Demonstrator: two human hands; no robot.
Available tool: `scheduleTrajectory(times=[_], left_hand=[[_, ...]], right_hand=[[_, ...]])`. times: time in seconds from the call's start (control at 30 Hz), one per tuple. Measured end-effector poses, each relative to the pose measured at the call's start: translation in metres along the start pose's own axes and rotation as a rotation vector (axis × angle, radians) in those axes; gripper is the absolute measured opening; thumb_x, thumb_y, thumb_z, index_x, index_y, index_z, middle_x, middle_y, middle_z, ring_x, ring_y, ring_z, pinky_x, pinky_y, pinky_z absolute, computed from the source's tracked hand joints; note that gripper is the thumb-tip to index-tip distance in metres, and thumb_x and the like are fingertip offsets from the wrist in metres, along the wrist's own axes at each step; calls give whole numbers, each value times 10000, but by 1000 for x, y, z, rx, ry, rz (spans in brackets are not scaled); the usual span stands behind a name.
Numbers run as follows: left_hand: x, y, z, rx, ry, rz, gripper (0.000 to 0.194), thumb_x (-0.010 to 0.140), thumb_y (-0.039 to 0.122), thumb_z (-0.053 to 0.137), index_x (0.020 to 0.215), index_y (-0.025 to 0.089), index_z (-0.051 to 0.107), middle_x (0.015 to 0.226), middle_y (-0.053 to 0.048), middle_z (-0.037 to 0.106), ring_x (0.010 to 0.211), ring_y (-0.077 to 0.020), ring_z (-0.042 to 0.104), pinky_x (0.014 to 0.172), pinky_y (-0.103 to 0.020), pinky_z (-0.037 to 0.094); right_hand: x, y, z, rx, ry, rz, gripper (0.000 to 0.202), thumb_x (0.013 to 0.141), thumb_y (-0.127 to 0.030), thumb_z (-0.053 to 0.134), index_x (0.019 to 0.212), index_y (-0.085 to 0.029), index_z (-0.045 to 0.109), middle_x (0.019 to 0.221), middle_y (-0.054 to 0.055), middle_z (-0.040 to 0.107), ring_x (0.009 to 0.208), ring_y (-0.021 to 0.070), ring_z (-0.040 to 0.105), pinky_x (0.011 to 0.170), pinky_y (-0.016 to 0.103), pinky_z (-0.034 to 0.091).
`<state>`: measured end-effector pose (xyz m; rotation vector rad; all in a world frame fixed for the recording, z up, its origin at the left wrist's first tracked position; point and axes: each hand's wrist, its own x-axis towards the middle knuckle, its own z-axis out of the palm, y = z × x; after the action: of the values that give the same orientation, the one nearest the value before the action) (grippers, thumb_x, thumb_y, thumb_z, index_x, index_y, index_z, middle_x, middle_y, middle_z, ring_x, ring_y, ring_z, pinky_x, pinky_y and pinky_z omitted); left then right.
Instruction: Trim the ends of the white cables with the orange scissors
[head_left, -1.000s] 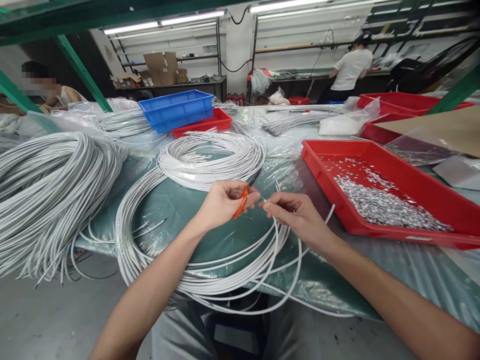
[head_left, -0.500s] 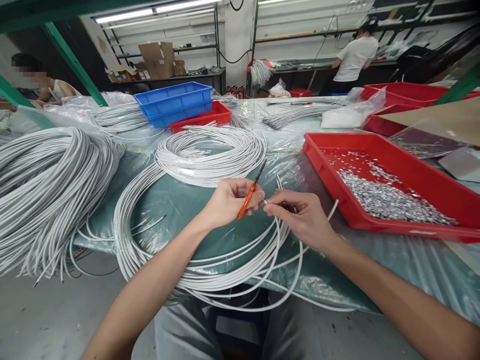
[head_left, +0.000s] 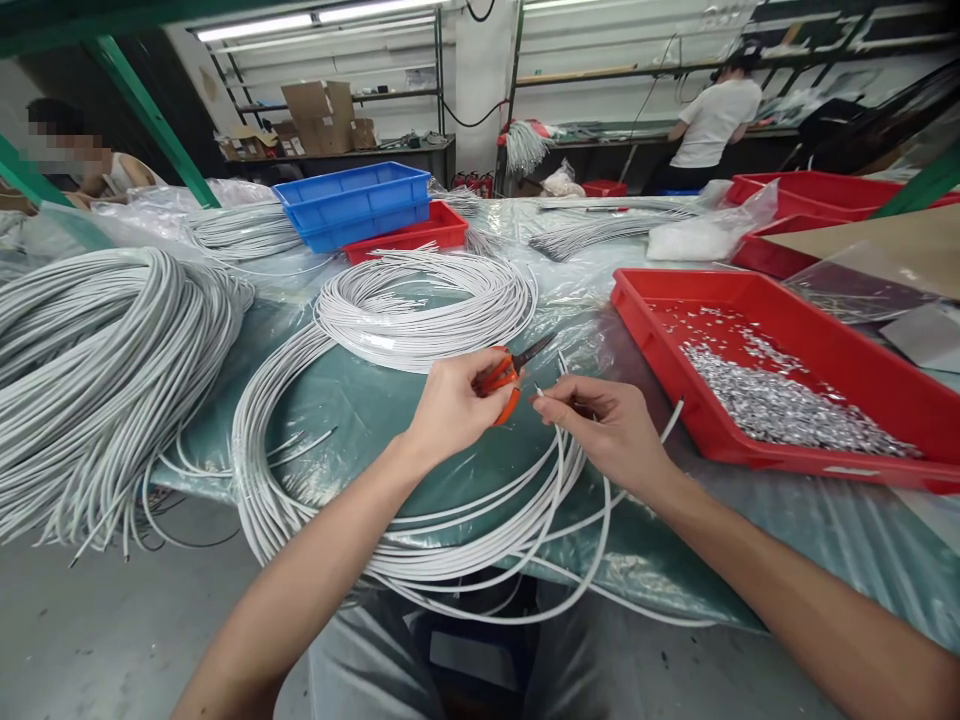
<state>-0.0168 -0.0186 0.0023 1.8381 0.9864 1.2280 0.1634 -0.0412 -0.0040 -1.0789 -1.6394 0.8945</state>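
Cable end [head_left: 538,390] pokes just past R grip [head_left: 611,428], nr scissors [head_left: 516,364].

Slants the orange-handled scissors [head_left: 513,371] over to the right (half a second ago, pointing steeply up), turns their handles [head_left: 509,407] from edge-on to broadside, and opens a gap between the left hand [head_left: 459,402] and the tip of the white cable [head_left: 538,391].

We find no text, brand, number or sign that can be read. We note one pale label [head_left: 851,470] on the near edge of the red tray [head_left: 697,288] — its content is illegible. Any print on the cardboard boxes [head_left: 319,120] is too small to tell.
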Motion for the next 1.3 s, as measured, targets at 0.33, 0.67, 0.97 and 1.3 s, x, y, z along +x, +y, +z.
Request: scheduleTrajectory(times=[0.33, 0.67, 0.97, 1.3], left_hand=[[-8, -4, 2, 163, -29, 116, 76, 769, 182, 613, 793, 134, 667, 683, -6, 553, 636, -99, 427, 594, -232, 350], [-7, -3, 1, 160, -89, 131, 84, 773, 168, 602, 797, 130, 672, 675, 7, 528, 630, -94, 394, 592, -236, 329], [-6, 0, -2, 167, -150, 116, 42, 756, 142, 586, 737, 137, 623, 663, 16, 480, 635, -92, 371, 605, -231, 321], [-1, 8, -11, 239, -118, 52, 290, 797, 321, 636, 621, 153, 476, 616, 34, 409, 605, -81, 327, 582, -230, 296]], right_hand=[[1, -1, -2, 57, 26, 16, 265, 754, -402, 735, 651, -163, 686, 592, 14, 603, 562, 130, 498, 525, 272, 392], [-1, 0, 0, 22, 50, -5, 255, 768, -388, 727, 663, -161, 683, 605, 12, 591, 565, 126, 477, 520, 272, 367], [-3, 4, 0, 5, 42, -11, 228, 773, -375, 731, 698, -163, 691, 652, 36, 656, 595, 149, 529, 537, 281, 395], [1, -1, -1, 26, 91, -19, 201, 799, -315, 701, 676, -159, 674, 599, 2, 597, 584, 126, 520, 567, 262, 404]])
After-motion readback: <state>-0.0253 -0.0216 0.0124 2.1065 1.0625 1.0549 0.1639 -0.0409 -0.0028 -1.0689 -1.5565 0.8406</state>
